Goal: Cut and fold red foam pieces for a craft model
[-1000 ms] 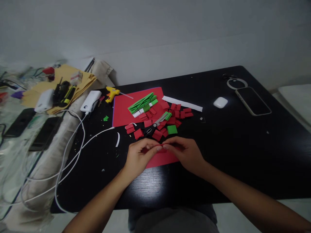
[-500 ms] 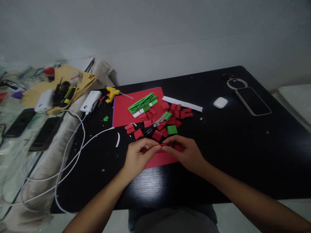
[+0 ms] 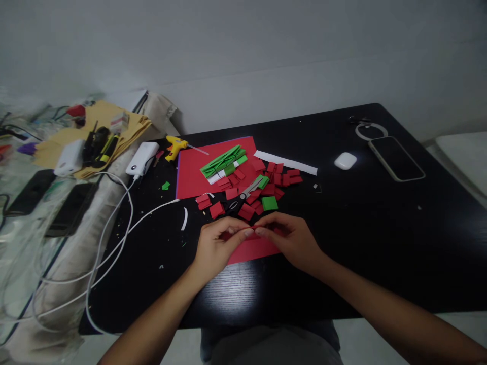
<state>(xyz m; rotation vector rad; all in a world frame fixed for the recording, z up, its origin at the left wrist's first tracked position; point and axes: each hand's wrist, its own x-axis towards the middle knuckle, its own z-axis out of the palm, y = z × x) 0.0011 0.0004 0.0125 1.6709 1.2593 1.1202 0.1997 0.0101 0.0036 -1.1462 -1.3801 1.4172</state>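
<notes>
My left hand [image 3: 220, 241] and my right hand [image 3: 291, 238] meet at the front of the table. Thumbs and fingertips of both pinch a small red paper piece [image 3: 254, 228], mostly covered by the fingers. Beneath them lies a red paper sheet [image 3: 253, 249]. Just beyond my hands, several folded red paper pieces [image 3: 246, 211] are scattered with a green folded square [image 3: 270, 203]. Among them rest scissors [image 3: 249, 188], their blades pointing away to the right. Farther back, a bundle of folded green paper [image 3: 224, 161] lies on a larger red sheet [image 3: 190, 175].
A yellow glue gun [image 3: 176, 147] and white power bank [image 3: 142, 158] with a white cable [image 3: 131, 213] are on the left. A white paper strip [image 3: 287, 162] lies behind the red pieces. At right are a white earbud case [image 3: 345, 160] and a phone [image 3: 396, 158].
Both hands stay in the same place, still pinching the red piece. Only the thumbs have shifted slightly along it.
</notes>
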